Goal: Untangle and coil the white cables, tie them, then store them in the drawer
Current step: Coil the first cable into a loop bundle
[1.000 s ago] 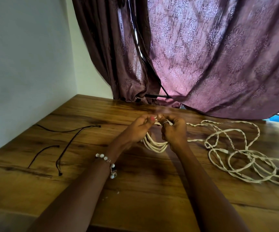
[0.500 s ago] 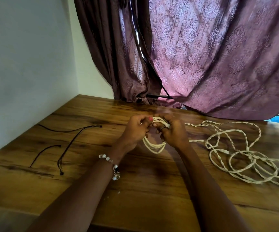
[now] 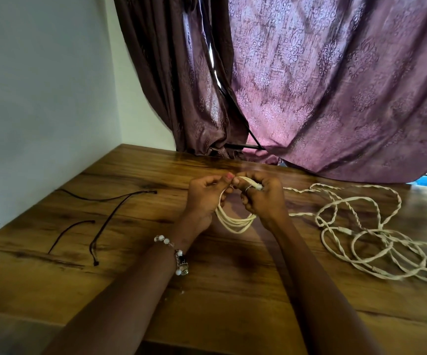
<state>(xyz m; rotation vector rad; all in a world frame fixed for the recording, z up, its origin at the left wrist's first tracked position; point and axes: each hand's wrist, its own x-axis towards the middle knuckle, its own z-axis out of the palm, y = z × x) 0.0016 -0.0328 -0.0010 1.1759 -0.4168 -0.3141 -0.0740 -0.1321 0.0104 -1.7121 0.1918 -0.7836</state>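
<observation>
A small coil of white cable [image 3: 235,222] hangs between my two hands above the wooden table [image 3: 232,290]. My left hand [image 3: 204,198] grips the coil's left side with curled fingers. My right hand [image 3: 263,198] pinches the top of the coil, where a white plug end shows by my ringed finger. From there the cable runs right into a loose tangled pile of white cables [image 3: 376,234] lying on the table. No drawer is in view.
Thin dark ties [image 3: 109,219] lie on the table at the left, in three strands. A white wall borders the table on the left. Purple curtains [image 3: 309,85] hang over the table's back edge.
Both hands have shifted slightly on the coil's top, with the right hand now holding the plug end. The coil's loops hang a little wider. The pile has not moved.
</observation>
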